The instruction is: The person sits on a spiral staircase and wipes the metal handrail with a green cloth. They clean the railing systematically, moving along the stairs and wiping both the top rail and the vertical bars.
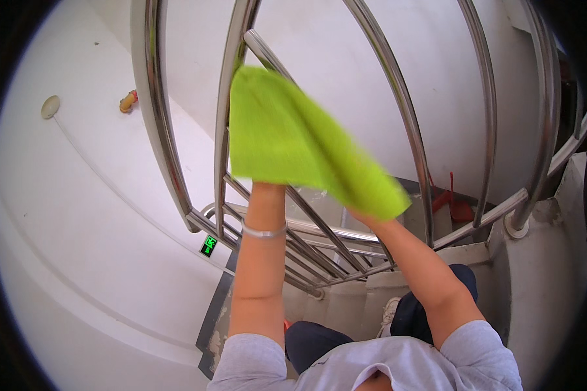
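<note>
A bright green cloth (283,132) is spread out in front of me, blurred at its right side. It covers most of my left hand (269,185), so the fingers there are hidden; the cloth is held up over that hand. My right hand (367,216) is at the cloth's lower right corner, with its fingers also under the fabric. The cloth's left edge lies along an upright metal baluster (221,146), and a slanted metal bar (264,51) runs behind its top. Whether either hand touches the metal cannot be seen.
Thick metal posts (164,122) and curved bars (406,102) surround my arms. Below are concrete stairs (342,305) and a lower handrail (332,229). A red dustpan (462,211) stands on the lower level. A lit green sign (208,246) is on the white wall (102,220).
</note>
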Available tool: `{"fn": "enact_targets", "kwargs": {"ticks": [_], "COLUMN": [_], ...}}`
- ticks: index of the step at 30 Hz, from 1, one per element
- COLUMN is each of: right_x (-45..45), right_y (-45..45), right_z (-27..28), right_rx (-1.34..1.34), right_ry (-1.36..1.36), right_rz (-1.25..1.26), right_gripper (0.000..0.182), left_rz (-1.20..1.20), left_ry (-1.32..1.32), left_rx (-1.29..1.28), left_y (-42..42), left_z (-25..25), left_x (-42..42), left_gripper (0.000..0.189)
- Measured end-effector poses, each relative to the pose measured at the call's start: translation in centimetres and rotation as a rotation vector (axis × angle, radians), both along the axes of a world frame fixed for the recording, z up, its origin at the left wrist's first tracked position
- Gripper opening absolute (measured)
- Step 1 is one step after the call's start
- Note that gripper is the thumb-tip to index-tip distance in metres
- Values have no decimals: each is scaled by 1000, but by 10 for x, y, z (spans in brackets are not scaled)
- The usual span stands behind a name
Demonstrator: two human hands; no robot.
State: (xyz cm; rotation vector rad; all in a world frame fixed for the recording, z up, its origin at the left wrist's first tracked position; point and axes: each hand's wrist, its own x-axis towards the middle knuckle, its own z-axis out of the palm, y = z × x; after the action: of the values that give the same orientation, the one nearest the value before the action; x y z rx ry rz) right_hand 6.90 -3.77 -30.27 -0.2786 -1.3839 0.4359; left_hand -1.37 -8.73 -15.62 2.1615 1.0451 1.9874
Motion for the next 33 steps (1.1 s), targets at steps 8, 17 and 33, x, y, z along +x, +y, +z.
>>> {"fn": "enact_targets", "kwargs": {"ticks": [8, 17, 33], "right_x": [10, 27, 55], "right_y": [-15, -54, -115], "right_z": [9, -120, -270], "right_rx": [-217, -356, -882], "right_ry": [-34, -387, -404], "right_rz": [157, -166, 359], "right_gripper": [27, 51, 21], "left_rz": [467, 418, 97], "left_ry": [413, 356, 396], "left_rx": [79, 93, -678], "left_y": [39, 46, -79], "left_z": [-4, -120, -396], "left_x": [25, 20, 25], "left_gripper": [37, 38, 22]}}
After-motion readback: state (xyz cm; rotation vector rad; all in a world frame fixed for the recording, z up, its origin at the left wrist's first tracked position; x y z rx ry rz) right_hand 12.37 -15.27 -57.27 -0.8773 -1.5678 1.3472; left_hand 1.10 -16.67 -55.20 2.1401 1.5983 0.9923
